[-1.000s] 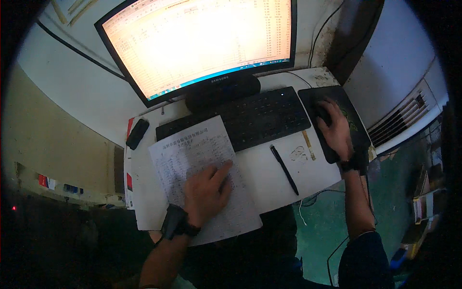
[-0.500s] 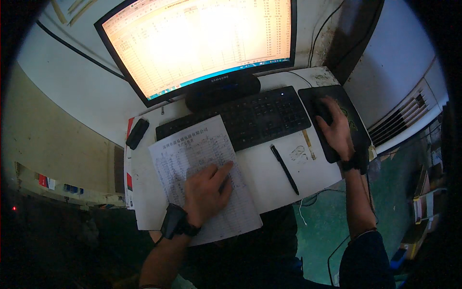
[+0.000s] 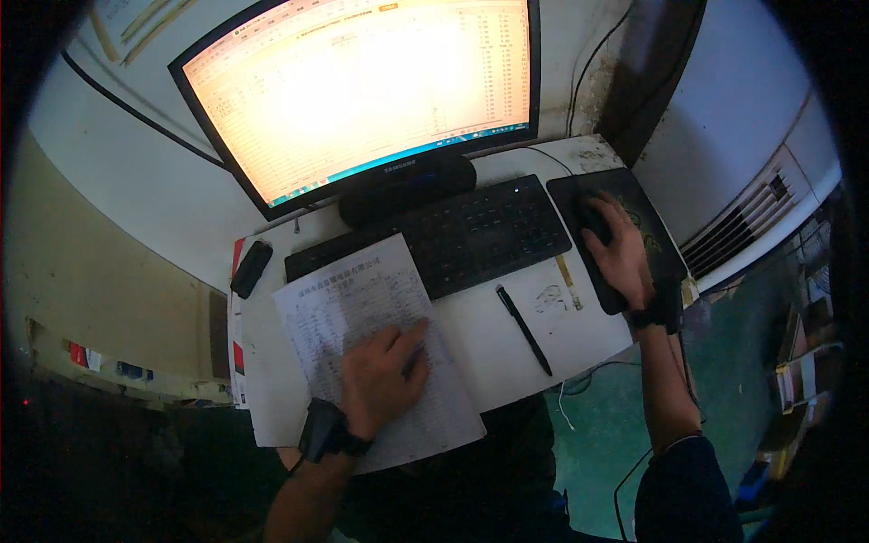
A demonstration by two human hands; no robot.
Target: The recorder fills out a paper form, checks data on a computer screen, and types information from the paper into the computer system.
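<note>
My left hand (image 3: 385, 376) lies on a stack of printed table sheets (image 3: 353, 294) filled with handwriting. Its index finger is stretched out toward the right edge of the page, and the fingers hold nothing. On a black mouse pad (image 3: 656, 240), my right hand (image 3: 623, 253) rests over a dark computer mouse (image 3: 592, 220), thumb along the near left side. Most of the mouse is hidden under the fingers. The sheets overlap the left part of a black keyboard (image 3: 489, 231). A black pen (image 3: 523, 330) lies on the desk between my hands.
A lit monitor (image 3: 362, 100) showing a spreadsheet stands at the back of the small white desk (image 3: 471, 362). Left of the keyboard lies a small black object (image 3: 252, 270). A white cabinet with a vent grille (image 3: 742, 222) is close on the right. Cables hang by the desk's front edge.
The whole view has shifted slightly, so the desk and monitor appear a little lower and farther left. Both hands keep their places on the sheets and the mouse.
</note>
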